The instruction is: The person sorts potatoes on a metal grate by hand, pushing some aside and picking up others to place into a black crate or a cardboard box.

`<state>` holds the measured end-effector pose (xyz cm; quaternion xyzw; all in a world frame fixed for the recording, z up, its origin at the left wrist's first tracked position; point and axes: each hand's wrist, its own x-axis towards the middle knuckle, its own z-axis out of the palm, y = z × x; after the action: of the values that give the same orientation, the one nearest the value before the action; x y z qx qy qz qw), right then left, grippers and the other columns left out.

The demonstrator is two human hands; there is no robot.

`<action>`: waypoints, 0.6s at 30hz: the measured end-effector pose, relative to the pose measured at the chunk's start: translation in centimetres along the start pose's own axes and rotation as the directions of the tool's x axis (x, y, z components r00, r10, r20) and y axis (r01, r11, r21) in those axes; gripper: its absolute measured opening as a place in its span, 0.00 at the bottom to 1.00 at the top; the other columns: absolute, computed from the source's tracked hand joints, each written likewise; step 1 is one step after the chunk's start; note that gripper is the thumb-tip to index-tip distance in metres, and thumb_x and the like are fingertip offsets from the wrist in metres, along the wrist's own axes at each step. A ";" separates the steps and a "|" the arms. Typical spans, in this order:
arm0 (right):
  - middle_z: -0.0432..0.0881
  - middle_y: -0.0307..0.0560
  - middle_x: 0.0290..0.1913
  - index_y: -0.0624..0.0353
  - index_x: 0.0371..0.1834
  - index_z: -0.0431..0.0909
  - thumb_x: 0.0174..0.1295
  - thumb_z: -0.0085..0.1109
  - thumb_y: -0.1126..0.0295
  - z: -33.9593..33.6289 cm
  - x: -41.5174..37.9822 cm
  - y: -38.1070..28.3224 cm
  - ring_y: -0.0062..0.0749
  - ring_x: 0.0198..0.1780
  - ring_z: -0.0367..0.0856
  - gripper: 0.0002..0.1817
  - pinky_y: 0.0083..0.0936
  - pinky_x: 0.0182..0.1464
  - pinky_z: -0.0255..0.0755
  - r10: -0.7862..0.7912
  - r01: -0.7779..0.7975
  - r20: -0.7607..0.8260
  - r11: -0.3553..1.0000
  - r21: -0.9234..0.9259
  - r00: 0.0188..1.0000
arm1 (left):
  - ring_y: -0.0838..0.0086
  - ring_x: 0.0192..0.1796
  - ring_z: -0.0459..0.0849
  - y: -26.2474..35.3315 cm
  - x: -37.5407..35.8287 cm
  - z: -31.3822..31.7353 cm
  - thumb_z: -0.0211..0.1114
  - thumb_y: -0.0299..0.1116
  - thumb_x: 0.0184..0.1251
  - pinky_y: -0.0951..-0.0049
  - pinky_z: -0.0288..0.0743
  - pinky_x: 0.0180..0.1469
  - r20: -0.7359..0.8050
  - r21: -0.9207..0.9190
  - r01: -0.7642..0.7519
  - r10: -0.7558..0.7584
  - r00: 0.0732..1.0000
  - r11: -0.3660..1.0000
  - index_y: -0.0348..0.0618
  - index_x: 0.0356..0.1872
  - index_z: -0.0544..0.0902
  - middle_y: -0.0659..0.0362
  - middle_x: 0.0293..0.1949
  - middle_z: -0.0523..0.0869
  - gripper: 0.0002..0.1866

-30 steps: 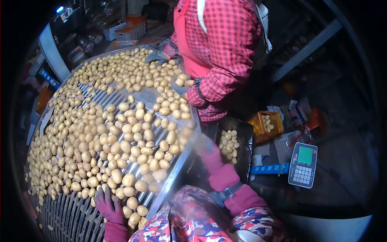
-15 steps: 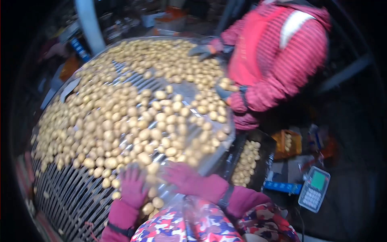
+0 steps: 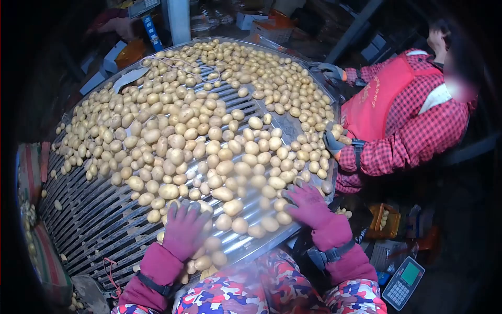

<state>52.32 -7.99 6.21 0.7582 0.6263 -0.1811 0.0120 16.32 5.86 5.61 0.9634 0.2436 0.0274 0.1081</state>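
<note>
Many pale yellow potatoes [image 3: 172, 141] cover a slatted metal sorting table [image 3: 94, 230]. My left hand [image 3: 185, 230], in a purple glove with grey fingertips, rests at the near edge of the pile, fingers spread. A few potatoes lie just beside its wrist, close to my patterned apron [image 3: 235, 293]. At the table's near right corner, my right hand [image 3: 308, 206] reaches with fingers apart against the potatoes there; its fingertips partly hide among them. Neither hand is closed around a potato. Potatoes between the hands look slightly blurred on the shiny metal.
A co-worker in a red apron [image 3: 374, 99] stands at the right edge, one gloved hand [image 3: 332, 138] by some potatoes. A digital scale display [image 3: 402, 282] and orange crate [image 3: 381, 220] sit lower right. A grey post [image 3: 179, 23] rises behind the table. Sacks [image 3: 47, 256] stand left.
My right hand has moved right, from the middle of the near edge to the table's corner, and the hands are farther apart. The camera view has turned, shifting the scene.
</note>
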 end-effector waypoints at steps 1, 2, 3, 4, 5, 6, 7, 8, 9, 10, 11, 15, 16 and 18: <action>0.73 0.49 0.69 0.47 0.66 0.74 0.63 0.58 0.52 -0.7 0.0 -0.2 0.46 0.74 0.63 0.28 0.44 0.73 0.56 0.006 -0.011 0.084 0.998 0.054 0.996 | 0.43 0.68 0.67 -0.3 -0.7 0.1 0.62 0.49 0.59 0.34 0.49 0.73 -0.014 -0.025 0.036 -0.036 0.999 0.999 0.52 0.67 0.74 0.47 0.65 0.73 0.33; 0.75 0.51 0.67 0.50 0.64 0.77 0.64 0.57 0.54 -2.3 1.0 -0.8 0.44 0.71 0.68 0.26 0.42 0.70 0.61 0.053 -0.086 0.126 0.958 0.273 0.991 | 0.42 0.68 0.67 -0.7 -1.0 0.9 0.64 0.48 0.57 0.34 0.50 0.73 -0.040 -0.051 0.036 -0.038 0.998 0.998 0.52 0.67 0.74 0.46 0.65 0.73 0.34; 0.75 0.51 0.67 0.50 0.64 0.77 0.64 0.57 0.54 -2.1 2.3 -0.8 0.44 0.71 0.68 0.26 0.42 0.70 0.61 0.042 -0.076 0.128 0.960 0.270 0.991 | 0.42 0.68 0.67 -0.7 -0.9 1.1 0.64 0.48 0.57 0.34 0.50 0.73 -0.042 -0.050 0.047 -0.049 0.998 0.998 0.52 0.67 0.74 0.46 0.65 0.73 0.34; 0.74 0.51 0.67 0.51 0.65 0.75 0.65 0.57 0.55 -1.2 3.6 -0.7 0.44 0.70 0.69 0.26 0.41 0.69 0.63 0.030 -0.024 -0.018 0.965 0.261 0.999 | 0.43 0.69 0.66 -0.6 -0.5 1.2 0.64 0.48 0.55 0.34 0.50 0.73 -0.051 -0.060 0.021 -0.024 0.998 0.998 0.52 0.67 0.74 0.47 0.65 0.73 0.35; 0.74 0.52 0.67 0.52 0.66 0.74 0.65 0.57 0.56 -0.8 4.9 -0.8 0.44 0.69 0.70 0.26 0.40 0.68 0.65 0.015 0.026 -0.165 0.970 0.243 0.986 | 0.43 0.69 0.66 -0.5 -0.1 1.4 0.65 0.47 0.54 0.34 0.50 0.73 -0.062 -0.069 -0.008 0.004 0.998 0.998 0.52 0.67 0.75 0.47 0.66 0.73 0.35; 0.74 0.52 0.67 0.54 0.67 0.73 0.66 0.57 0.57 -0.9 6.5 -1.5 0.42 0.68 0.71 0.27 0.40 0.68 0.64 0.008 0.057 -0.220 0.956 0.287 0.975 | 0.44 0.70 0.65 -0.4 0.1 1.7 0.66 0.47 0.52 0.34 0.50 0.73 -0.080 -0.086 -0.029 0.022 0.997 0.996 0.52 0.66 0.75 0.48 0.65 0.73 0.36; 0.74 0.52 0.67 0.54 0.67 0.73 0.66 0.57 0.57 -0.2 8.0 -2.3 0.42 0.68 0.71 0.27 0.40 0.68 0.64 0.001 0.064 -0.221 0.956 0.285 0.975 | 0.44 0.70 0.65 -0.5 0.1 2.0 0.66 0.47 0.52 0.34 0.50 0.73 -0.083 -0.084 -0.023 0.016 0.996 0.996 0.52 0.66 0.75 0.48 0.65 0.73 0.36; 0.72 0.54 0.68 0.55 0.69 0.71 0.66 0.57 0.55 0.8 9.6 -3.1 0.44 0.69 0.70 0.29 0.41 0.69 0.63 0.010 0.096 -0.245 0.904 0.417 0.969 | 0.44 0.70 0.65 -0.6 0.2 2.2 0.66 0.47 0.51 0.34 0.51 0.72 -0.075 -0.097 -0.023 0.016 0.997 0.995 0.52 0.66 0.76 0.48 0.65 0.73 0.36; 0.71 0.56 0.69 0.56 0.70 0.68 0.65 0.57 0.53 1.5 10.8 -4.1 0.45 0.70 0.68 0.32 0.43 0.70 0.62 0.022 0.129 -0.266 0.833 0.538 0.964 | 0.44 0.70 0.65 -0.7 0.3 2.2 0.67 0.47 0.51 0.35 0.52 0.72 -0.068 -0.111 -0.024 0.016 0.998 0.994 0.52 0.66 0.76 0.48 0.65 0.73 0.36; 0.69 0.58 0.69 0.57 0.72 0.65 0.64 0.58 0.51 2.1 11.0 -6.0 0.47 0.72 0.65 0.35 0.45 0.70 0.60 -0.071 0.124 -0.239 0.969 0.214 0.968 | 0.44 0.69 0.66 -0.5 0.3 1.9 0.66 0.46 0.53 0.36 0.55 0.70 -0.085 -0.105 -0.017 0.008 0.996 0.994 0.52 0.65 0.77 0.48 0.64 0.74 0.34; 0.67 0.60 0.70 0.58 0.73 0.63 0.63 0.59 0.49 2.9 10.4 -7.5 0.50 0.73 0.63 0.39 0.47 0.71 0.58 -0.147 0.123 -0.184 0.983 -0.135 0.972 | 0.44 0.69 0.66 -0.6 0.3 1.9 0.66 0.46 0.53 0.36 0.55 0.70 -0.087 -0.101 -0.016 0.007 0.996 0.995 0.52 0.65 0.77 0.48 0.64 0.74 0.34; 0.73 0.54 0.64 0.53 0.65 0.73 0.63 0.59 0.54 2.3 7.7 -7.3 0.50 0.67 0.69 0.28 0.48 0.67 0.63 -0.548 0.541 -0.104 0.837 -0.088 0.830 | 0.45 0.68 0.68 -0.9 0.5 1.8 0.64 0.44 0.57 0.38 0.56 0.71 -0.133 -0.138 -0.034 0.016 0.991 0.990 0.50 0.62 0.79 0.49 0.62 0.76 0.29; 0.73 0.54 0.64 0.53 0.65 0.73 0.63 0.59 0.54 1.6 8.0 -6.7 0.50 0.67 0.69 0.28 0.48 0.67 0.63 -0.554 0.547 -0.096 0.832 -0.091 0.827 | 0.45 0.68 0.68 -0.9 0.6 1.8 0.64 0.44 0.57 0.38 0.56 0.71 -0.129 -0.140 -0.039 0.021 0.991 0.989 0.50 0.63 0.78 0.49 0.62 0.76 0.29; 0.81 0.50 0.53 0.52 0.58 0.78 0.63 0.58 0.62 -1.0 9.9 -5.7 0.48 0.55 0.79 0.20 0.44 0.56 0.72 -0.129 0.221 -0.248 0.891 0.396 0.960 | 0.45 0.68 0.69 -1.0 0.9 1.8 0.64 0.45 0.57 0.38 0.56 0.71 -0.122 -0.143 -0.037 0.019 0.992 0.989 0.49 0.63 0.78 0.48 0.63 0.76 0.30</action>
<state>48.64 2.84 5.47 0.6982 0.6363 -0.2287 -0.2352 16.84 6.75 3.63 0.9530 0.2334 0.1044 0.1625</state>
